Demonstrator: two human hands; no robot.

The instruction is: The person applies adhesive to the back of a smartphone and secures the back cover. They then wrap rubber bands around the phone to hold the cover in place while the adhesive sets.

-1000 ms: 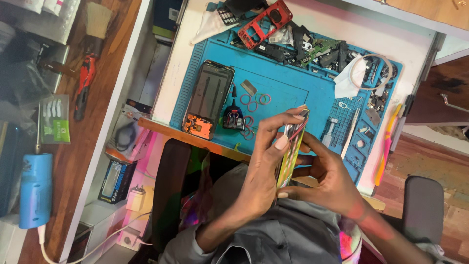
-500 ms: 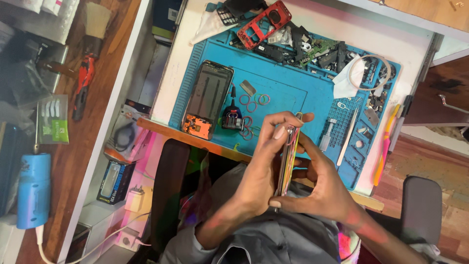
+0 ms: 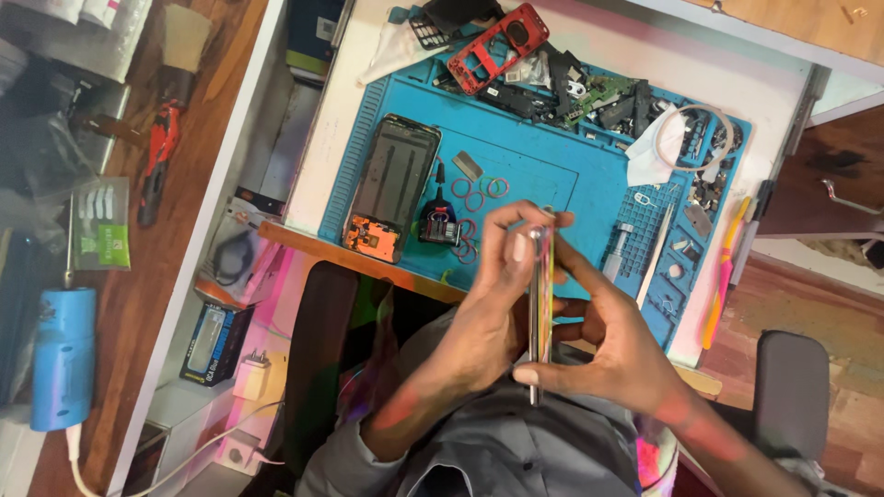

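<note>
Hands came first in my view: both were clamped on a slim phone [image 3: 539, 313] turned edge-on toward the camera, so I saw mostly its thin side. My left hand [image 3: 483, 317] was curled around the left face, fingers bent and closed against it, with fingertips [image 3: 521, 247] reaching up near the top end. My right hand [image 3: 612, 345] gripped from the other side, its thumb [image 3: 527, 375] pressed at the lower end and the fingers wrapped round the back. Neither hand was open; both were shut on the phone, which stood roughly upright above my lap, just in front of the desk edge.

Behind it lay the blue work mat [image 3: 543, 175] on the white desk [image 3: 341, 138]. On the mat's left part rested an opened handset [image 3: 394, 187] with its insides showing and an orange piece at its lower end. Near it sat a small dark part [image 3: 440, 224] with red, and several little coloured rings [image 3: 474, 195]. At the mat's top lay a red frame [image 3: 497, 48] among dark loose parts. A pair of tweezers [image 3: 656, 255] lay on the mat's right side, well apart from my hands. On the wooden surface to the far left I saw a blue cylinder [image 3: 62, 359].
</note>
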